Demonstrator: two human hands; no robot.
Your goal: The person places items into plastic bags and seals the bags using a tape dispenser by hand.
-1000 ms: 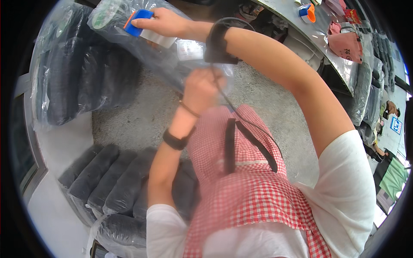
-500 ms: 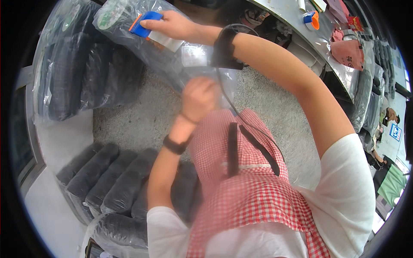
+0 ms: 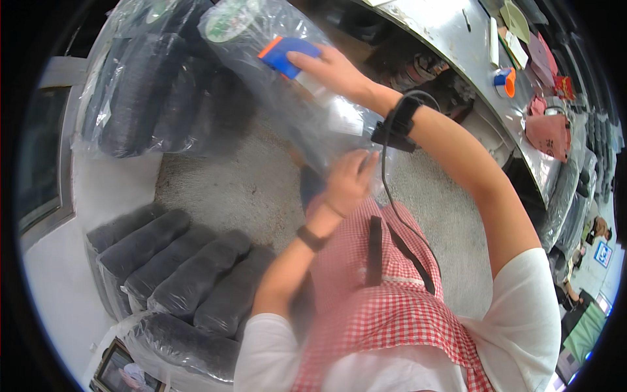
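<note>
A blue tape dispenser (image 3: 291, 57) with an orange edge sits in my right hand (image 3: 339, 75), whose fingers are wrapped round it. It lies over a long clear plastic bag (image 3: 245, 52) with a green-printed round patch at its far end and a white label (image 3: 345, 116) nearer me. What fills the bag is blurred. My left hand (image 3: 349, 186) is closed at the bag's near end, its bent fingers on the plastic. Motion smears the fingertips a little.
Dark rolls in clear plastic stand at the far left (image 3: 140, 98) and lie at the lower left (image 3: 196, 268). A metal table (image 3: 450, 32) at the right bears another blue-and-orange tape dispenser (image 3: 505, 83) and a pink bag (image 3: 548, 136). A cable (image 3: 386, 173) hangs from my right wrist.
The view has shifted, so both hands and the bag appear farther right and lower. My right hand keeps the tape dispenser over the bag; my left hand stays at its near end.
</note>
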